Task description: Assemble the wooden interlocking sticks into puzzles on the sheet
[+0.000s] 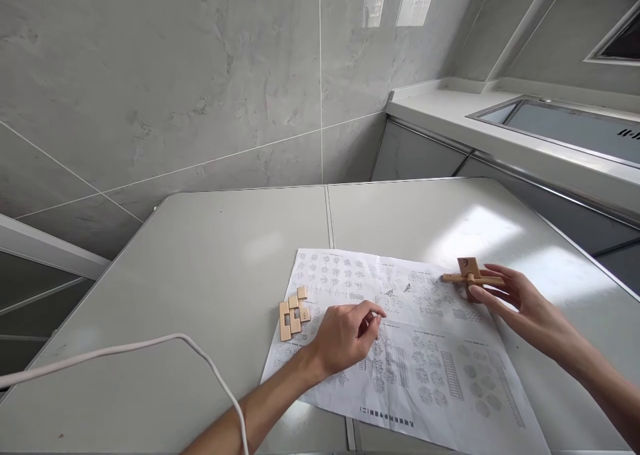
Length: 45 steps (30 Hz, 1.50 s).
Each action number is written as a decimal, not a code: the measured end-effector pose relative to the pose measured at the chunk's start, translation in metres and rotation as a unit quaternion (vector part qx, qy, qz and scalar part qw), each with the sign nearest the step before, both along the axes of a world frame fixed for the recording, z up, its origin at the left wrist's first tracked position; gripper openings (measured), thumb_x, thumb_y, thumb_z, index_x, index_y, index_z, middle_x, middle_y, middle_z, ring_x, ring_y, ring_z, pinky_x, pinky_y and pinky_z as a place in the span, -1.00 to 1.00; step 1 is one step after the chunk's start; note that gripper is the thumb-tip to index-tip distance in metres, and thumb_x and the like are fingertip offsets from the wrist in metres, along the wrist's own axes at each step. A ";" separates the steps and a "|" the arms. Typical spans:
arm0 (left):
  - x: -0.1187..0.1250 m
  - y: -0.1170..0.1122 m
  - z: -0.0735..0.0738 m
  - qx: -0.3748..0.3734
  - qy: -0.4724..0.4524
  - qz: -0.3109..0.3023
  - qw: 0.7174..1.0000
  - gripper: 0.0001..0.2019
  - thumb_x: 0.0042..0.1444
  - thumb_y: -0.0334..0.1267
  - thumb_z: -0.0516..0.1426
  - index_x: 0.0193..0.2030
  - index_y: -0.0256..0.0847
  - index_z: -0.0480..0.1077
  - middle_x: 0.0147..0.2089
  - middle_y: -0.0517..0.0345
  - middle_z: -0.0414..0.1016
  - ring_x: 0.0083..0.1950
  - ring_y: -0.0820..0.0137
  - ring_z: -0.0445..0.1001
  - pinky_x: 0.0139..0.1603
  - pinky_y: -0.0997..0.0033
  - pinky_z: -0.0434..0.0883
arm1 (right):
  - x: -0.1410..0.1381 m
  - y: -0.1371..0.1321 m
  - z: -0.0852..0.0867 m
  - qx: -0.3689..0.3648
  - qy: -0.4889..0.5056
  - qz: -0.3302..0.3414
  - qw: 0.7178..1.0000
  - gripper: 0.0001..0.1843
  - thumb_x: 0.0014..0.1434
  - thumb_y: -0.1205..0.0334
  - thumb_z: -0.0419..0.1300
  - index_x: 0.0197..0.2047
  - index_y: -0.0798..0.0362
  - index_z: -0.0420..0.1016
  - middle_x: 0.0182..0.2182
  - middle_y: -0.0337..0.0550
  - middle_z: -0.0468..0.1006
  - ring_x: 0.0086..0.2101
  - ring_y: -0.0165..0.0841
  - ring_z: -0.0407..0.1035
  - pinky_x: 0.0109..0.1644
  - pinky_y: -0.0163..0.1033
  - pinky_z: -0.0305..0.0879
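Observation:
In the head view, my right hand [525, 302] grips a partly assembled wooden burr puzzle [470, 278] between thumb and fingers, above the right edge of the printed sheet. One bar of it lies sideways, and a square face with a dark mark points up. My left hand [345, 332] rests over the middle of the sheet with its fingers curled in, and nothing shows in them. Left of that hand, several flat notched wooden pieces [293, 308] lie together on the sheet's left edge. The creased paper instruction sheet [440, 415] carries rows of small puzzle diagrams.
A pale folding table [240, 242] with a centre seam bears everything. The white cable [165, 338] comes in from the left and crosses in front of my left forearm. A grey tiled wall [200, 75] stands beyond the table, and a white counter [445, 112] runs along the right.

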State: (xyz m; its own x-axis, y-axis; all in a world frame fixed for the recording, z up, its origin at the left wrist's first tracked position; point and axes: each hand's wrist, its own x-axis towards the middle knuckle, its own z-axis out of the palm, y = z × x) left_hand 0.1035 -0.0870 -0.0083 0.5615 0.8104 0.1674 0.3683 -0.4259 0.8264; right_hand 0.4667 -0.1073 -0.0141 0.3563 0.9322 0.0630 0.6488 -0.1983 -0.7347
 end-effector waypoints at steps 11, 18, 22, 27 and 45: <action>-0.010 0.005 0.015 0.094 0.023 -0.062 0.993 -0.78 0.50 -0.29 0.04 0.01 -0.21 0.52 -0.40 0.21 0.60 -0.47 0.49 0.50 -0.44 0.51 0.44 | -0.061 -0.092 0.012 0.063 0.007 0.005 0.998 -0.47 0.23 -0.26 0.29 0.17 -0.22 0.49 -0.03 -0.06 0.72 -0.04 0.11 0.66 0.07 0.26 0.64; -0.057 0.012 0.046 0.223 0.145 -0.027 0.963 -0.80 0.44 -0.19 0.20 0.13 -0.14 0.46 0.01 0.02 0.65 0.06 0.19 0.60 0.07 0.14 0.58 | -0.076 -0.122 -0.017 0.010 0.179 -0.027 0.983 -0.59 0.29 -0.20 0.32 0.02 -0.08 0.60 -0.27 -0.09 0.74 -0.22 -0.11 0.69 -0.07 -0.17 0.69; -0.097 0.011 0.043 0.200 0.224 0.041 0.953 -0.42 0.32 0.06 0.30 0.37 -0.07 0.33 0.37 -0.11 0.43 0.38 -0.02 0.42 0.23 -0.01 0.56 | -0.065 -0.116 -0.020 -0.001 0.234 -0.039 0.971 -0.54 0.24 -0.22 0.37 0.01 -0.06 0.64 -0.27 -0.07 0.75 -0.26 -0.11 0.70 -0.18 -0.23 0.70; -0.124 0.005 0.029 0.170 0.275 0.066 0.944 -0.18 0.28 0.17 0.31 0.53 -0.04 0.09 0.48 -0.14 0.33 0.48 -0.06 0.33 0.40 -0.13 0.44 | -0.063 -0.112 -0.018 -0.004 0.249 -0.029 0.968 -0.56 0.24 -0.21 0.39 -0.01 -0.06 0.65 -0.26 -0.09 0.76 -0.24 -0.12 0.71 -0.12 -0.24 0.71; -0.092 0.028 0.028 0.189 0.199 0.078 0.958 -0.37 0.26 0.14 0.33 0.35 -0.05 0.30 0.16 0.02 0.58 0.14 0.15 0.58 0.14 0.10 0.61 | -0.076 -0.108 0.000 -0.013 0.244 -0.026 0.969 -0.61 0.35 -0.21 0.29 -0.07 -0.06 0.62 -0.27 -0.15 0.72 -0.23 -0.24 0.66 -0.11 -0.34 0.58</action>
